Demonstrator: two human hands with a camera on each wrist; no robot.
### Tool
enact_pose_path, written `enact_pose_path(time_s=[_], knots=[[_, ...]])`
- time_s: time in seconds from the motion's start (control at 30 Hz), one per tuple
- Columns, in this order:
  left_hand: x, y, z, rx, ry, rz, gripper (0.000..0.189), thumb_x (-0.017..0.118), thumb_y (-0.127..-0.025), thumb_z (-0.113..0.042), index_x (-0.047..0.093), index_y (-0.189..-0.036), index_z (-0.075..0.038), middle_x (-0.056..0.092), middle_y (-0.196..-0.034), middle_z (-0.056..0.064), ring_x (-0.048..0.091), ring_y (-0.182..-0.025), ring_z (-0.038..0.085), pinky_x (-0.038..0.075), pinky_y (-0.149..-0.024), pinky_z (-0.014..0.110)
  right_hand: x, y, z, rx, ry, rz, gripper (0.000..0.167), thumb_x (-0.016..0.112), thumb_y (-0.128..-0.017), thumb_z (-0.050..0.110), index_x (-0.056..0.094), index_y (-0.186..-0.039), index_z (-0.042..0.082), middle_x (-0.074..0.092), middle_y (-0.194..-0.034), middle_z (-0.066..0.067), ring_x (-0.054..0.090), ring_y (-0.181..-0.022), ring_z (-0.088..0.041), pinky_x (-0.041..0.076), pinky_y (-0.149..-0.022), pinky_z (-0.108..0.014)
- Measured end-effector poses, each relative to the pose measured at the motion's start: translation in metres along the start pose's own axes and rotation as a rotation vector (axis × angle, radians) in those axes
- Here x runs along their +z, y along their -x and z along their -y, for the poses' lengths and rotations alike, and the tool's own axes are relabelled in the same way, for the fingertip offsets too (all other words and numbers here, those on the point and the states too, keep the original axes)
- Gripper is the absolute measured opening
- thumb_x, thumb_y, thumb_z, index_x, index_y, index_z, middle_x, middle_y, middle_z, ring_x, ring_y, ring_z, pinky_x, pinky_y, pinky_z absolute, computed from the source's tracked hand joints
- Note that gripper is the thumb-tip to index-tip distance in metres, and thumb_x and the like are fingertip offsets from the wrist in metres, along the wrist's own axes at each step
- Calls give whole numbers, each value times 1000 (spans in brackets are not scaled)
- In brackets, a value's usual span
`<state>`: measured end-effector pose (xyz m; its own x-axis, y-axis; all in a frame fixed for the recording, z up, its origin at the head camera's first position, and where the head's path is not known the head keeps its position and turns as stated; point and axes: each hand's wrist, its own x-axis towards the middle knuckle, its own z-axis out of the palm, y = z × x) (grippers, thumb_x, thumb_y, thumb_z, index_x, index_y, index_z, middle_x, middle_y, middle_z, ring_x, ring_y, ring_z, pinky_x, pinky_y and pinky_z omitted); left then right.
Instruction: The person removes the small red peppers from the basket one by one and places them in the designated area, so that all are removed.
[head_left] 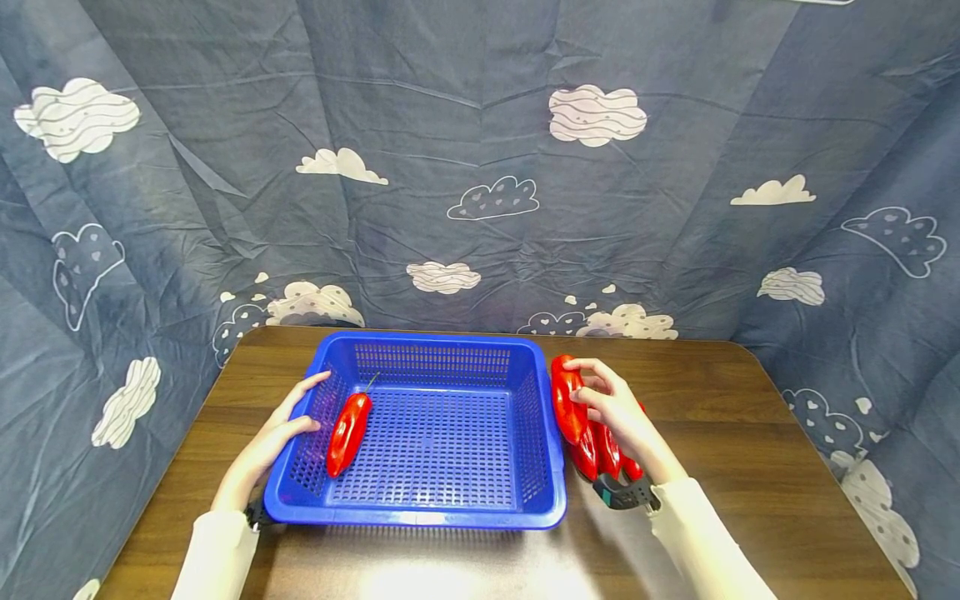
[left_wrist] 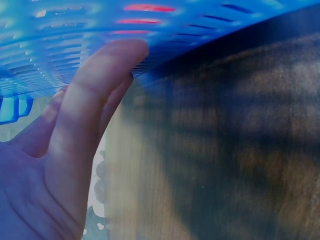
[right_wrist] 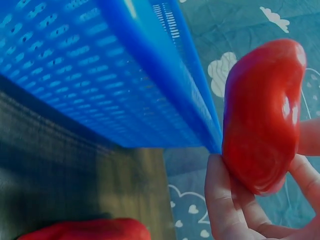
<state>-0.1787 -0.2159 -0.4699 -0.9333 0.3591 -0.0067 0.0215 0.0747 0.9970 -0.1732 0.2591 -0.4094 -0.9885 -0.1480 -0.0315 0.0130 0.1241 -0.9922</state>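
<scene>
A blue plastic basket (head_left: 423,512) stands on the table. My left hand (head_left: 270,433) holds its left rim, and in the left wrist view fingers (left_wrist: 82,120) lie against the slotted wall (left_wrist: 200,22). One long red pepper (head_left: 349,435) with a thin green stem lies inside, at the left. Just outside the right rim, my right hand (head_left: 618,408) pinches another red pepper (head_left: 567,400) between thumb and fingertips. The right wrist view shows this pepper (right_wrist: 262,117) raised beside the rim. Several more red peppers (head_left: 584,457) lie below it, partly hidden by the hand.
The brown wooden table (head_left: 720,467) extends to the right of the peppers. Behind it hangs a dark grey-blue curtain (head_left: 480,242) with cloud prints. The basket's raised right rim (head_left: 553,450) runs between its inside and the loose peppers.
</scene>
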Motion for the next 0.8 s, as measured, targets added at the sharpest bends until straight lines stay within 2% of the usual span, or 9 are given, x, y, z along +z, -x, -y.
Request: enact_pose_path(time_s=[0.17, 0.27, 0.4, 0.53, 0.73, 0.8], knots=[[-1, -1, 2, -6, -1, 5, 70, 46, -87, 1, 22, -151, -15, 19, -150, 21, 33, -125, 34, 44, -88, 32, -8, 1, -6, -43, -3, 0, 35, 50, -89, 4, 52, -124, 7, 57, -101, -10, 60, -87, -19, 52, -72, -37], [-2, 0, 2, -14, 2, 3, 70, 46, -87, 1, 22, -151, -15, 20, -150, 20, 35, -125, 32, 45, -88, 32, -11, 3, -9, -43, -9, -13, 35, 50, -88, 4, 52, -123, 6, 58, -100, -8, 60, -87, -19, 52, -72, -36], [-2, 0, 2, -25, 14, 1, 71, 45, -87, 2, 22, -151, -16, 21, -149, 20, 36, -125, 31, 45, -88, 34, -15, 5, -9, -22, -21, -29, 35, 50, -89, 1, 49, -124, 3, 57, -100, -8, 59, -87, -17, 52, -73, -34], [-2, 0, 2, -24, 16, 7, 70, 45, -87, 1, 21, -151, -15, 18, -150, 21, 32, -126, 37, 45, -88, 37, -21, 9, -10, -8, -35, -46, 34, 49, -90, -3, 49, -124, 3, 56, -101, -10, 61, -87, -15, 53, -73, -34], [-1, 1, 1, -43, 19, 1, 70, 44, -88, 0, 21, -151, -17, 17, -151, 20, 28, -128, 40, 44, -88, 38, -29, 15, -11, 2, -40, -74, 34, 49, -91, -1, 57, -120, 15, 55, -104, -10, 60, -89, -15, 52, -73, -33], [-1, 0, 1, -41, 14, -3, 70, 45, -87, 0, 22, -151, -17, 18, -151, 20, 29, -128, 39, 44, -88, 37, -32, 16, -12, -2, -34, -83, 34, 49, -91, -1, 57, -120, 15, 55, -104, -10, 59, -89, -15, 52, -72, -33]])
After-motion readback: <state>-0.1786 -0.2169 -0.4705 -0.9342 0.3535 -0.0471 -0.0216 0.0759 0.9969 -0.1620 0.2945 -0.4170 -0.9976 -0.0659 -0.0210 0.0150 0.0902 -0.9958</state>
